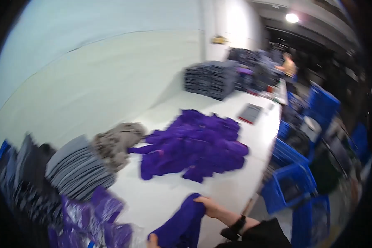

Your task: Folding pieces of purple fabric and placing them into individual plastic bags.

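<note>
Holding the purple fabric piece [182, 221] at the near edge of the white table [231, 188], right hand [209, 206] on its far right end. Right fingers pinched on the cloth there, thumb side up, dark band [234, 228] on that wrist. Left hand [153, 241] is mostly cut off by the lower edge of view; a digit touches the cloth's near left edge, can't tell if the grip is closed.

Piece's long axis runs diagonal: near left to far right, rounded folded end pointing far right. A second flap drops from that end toward the near side. Garment type can't be told.

Beyond it, mid-table and apart from it: spread heap of purple pieces [198, 144], wider left-right than deep, one narrow strip sticking out left. Left of the heap, crumpled grey-brown cloth [118, 142], then a leaning stack of grey folded cloth [80, 167]. Near left: purple bundles in clear plastic [91, 215].

Far end: tall stack of dark grey folded cloth [211, 78] by the wall, flat grey-and-red item [250, 113] to its right. Blue crates [289, 186] off the table's right side. Co-worker [289, 66] far right, blurred.
</note>
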`<state>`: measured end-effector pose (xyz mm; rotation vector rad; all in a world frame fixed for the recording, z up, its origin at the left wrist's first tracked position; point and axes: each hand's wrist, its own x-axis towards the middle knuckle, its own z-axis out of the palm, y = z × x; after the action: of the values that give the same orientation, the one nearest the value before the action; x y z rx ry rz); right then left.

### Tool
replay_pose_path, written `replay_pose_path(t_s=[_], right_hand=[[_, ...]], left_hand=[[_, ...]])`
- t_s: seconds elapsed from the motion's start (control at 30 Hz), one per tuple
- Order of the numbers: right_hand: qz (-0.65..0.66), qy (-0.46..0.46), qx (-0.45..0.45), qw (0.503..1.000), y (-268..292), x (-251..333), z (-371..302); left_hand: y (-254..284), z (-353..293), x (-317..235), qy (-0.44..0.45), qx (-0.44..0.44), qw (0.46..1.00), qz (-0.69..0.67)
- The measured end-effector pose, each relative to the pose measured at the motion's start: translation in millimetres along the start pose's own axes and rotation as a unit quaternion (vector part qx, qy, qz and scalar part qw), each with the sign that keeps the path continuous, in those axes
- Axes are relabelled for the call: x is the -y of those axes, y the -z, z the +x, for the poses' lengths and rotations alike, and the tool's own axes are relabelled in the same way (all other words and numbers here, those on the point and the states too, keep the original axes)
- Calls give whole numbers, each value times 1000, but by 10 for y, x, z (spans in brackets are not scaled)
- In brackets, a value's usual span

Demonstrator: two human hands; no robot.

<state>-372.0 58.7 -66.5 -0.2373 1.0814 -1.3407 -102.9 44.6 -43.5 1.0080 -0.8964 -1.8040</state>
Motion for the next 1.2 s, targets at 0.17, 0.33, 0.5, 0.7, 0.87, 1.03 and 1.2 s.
replay_pose_path(t_s=[0.17,0.33,0.5,0.7,0.87,1.03,1.2], right_hand=[[-15,19,119,993,-1,308,-850],[-259,184,28,948,-134,855,-864],[-224,322,-27,919,-337,1536,-348],[-147,334,31,931,-27,1343,-117],[-193,185,1,964,958,665,-304],[-292,-52,-75,952,1419,8,-299],[-224,168,-113,953,860,-87,573]], left_hand=[[615,-15,299,90,47,980,-172],[705,32,-211,-250,-35,967,32],[476,523,-880,-272,-32,961,-30],[827,296,-742,-305,-32,946,-101],[985,-15,-72,-224,6,974,36],[1140,-230,560,78,-2,997,-16],[792,611,1026,-132,-222,964,-57]])
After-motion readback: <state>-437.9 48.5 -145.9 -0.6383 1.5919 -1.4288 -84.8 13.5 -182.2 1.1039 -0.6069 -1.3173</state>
